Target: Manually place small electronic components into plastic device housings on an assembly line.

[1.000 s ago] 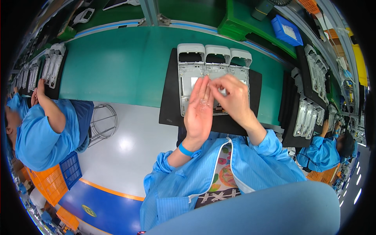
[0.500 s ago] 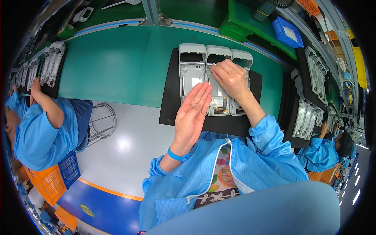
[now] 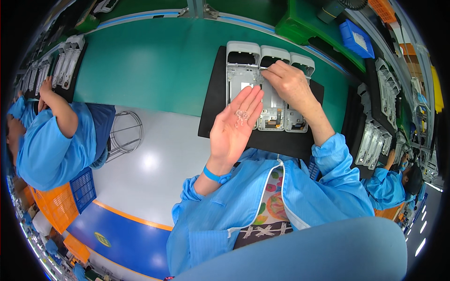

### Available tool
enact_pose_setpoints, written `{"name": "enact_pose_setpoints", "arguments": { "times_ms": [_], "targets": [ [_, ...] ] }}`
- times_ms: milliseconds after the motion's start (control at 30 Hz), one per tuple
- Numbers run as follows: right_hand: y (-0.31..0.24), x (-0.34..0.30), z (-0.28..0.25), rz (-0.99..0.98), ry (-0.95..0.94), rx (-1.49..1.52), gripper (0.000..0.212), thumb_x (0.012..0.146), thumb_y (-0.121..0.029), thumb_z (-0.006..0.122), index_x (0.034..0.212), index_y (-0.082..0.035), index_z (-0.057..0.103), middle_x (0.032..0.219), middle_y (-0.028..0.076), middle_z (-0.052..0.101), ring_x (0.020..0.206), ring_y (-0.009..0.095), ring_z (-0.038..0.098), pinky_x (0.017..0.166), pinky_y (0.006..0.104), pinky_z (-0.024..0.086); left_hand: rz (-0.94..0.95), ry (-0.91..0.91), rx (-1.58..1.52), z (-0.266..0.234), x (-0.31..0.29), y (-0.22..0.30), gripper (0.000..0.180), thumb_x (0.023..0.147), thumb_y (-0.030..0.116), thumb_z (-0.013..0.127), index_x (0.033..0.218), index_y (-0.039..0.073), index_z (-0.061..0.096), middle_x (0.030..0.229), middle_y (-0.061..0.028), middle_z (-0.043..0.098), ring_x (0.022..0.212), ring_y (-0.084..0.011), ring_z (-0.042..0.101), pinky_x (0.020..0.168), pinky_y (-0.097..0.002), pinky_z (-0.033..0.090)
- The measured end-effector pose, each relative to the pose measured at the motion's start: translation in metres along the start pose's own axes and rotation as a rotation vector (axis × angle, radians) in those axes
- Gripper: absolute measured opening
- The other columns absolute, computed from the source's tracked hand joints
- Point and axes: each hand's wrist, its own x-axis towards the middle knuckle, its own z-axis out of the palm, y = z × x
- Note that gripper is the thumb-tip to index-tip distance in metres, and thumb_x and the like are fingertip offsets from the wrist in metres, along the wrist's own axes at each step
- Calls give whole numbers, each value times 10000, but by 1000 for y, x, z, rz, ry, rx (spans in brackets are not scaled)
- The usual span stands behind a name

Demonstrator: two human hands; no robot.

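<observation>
My left hand (image 3: 229, 133) is palm up with its fingers stretched out. Several tiny clear pieces (image 3: 242, 117) lie loose on that palm. Over the middle grey plastic housing (image 3: 273, 49), my right hand (image 3: 291, 88) has its thumb and fingers pinched together near the inner edge below the frame-like top. Whatever sits between those fingertips is hidden. To the left and right of it are two like housings, the left housing (image 3: 241, 75) and the right housing (image 3: 302, 61). All three lie side by side, inner face up, on a black mat (image 3: 213, 100).
The mat lies on a green bench (image 3: 150, 65). More housings (image 3: 68, 61) stand at the far left beside a seated co-worker (image 3: 56, 140). Racked housings (image 3: 372, 145) are at the right, with another co-worker (image 3: 386, 185) beyond. A blue bin (image 3: 354, 40) sits on a green shelf.
The view has shifted, so the bench and housings appear farther right and higher. My left palm has turned further up, showing more of the clear pieces. My right hand stays pinched over the middle housing.
</observation>
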Motion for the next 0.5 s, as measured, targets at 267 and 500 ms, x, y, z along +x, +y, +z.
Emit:
{"name": "enact_pose_setpoints", "arguments": {
  "times_ms": [267,500],
  "targets": [
    [-58,-9,-25,252,192,505,178,806,-30,763,982,-47,737,933,67,703,854,257,685,709,380,564,3,-1,-118,-2,5,0,757,1108,456,272,1573,-136,195,1665,-300,203,1573,-382,186,1305,-464,177],
    [-76,-1,-42,-97,63,493,276,680,-97,740,955,-74,730,940,51,687,848,245,675,677,359,554,-105,13,105,4,2,-3,793,1102,541,163,1577,-81,292,1654,-251,286,1542,-359,281,1270,-458,240]
  ]
}}
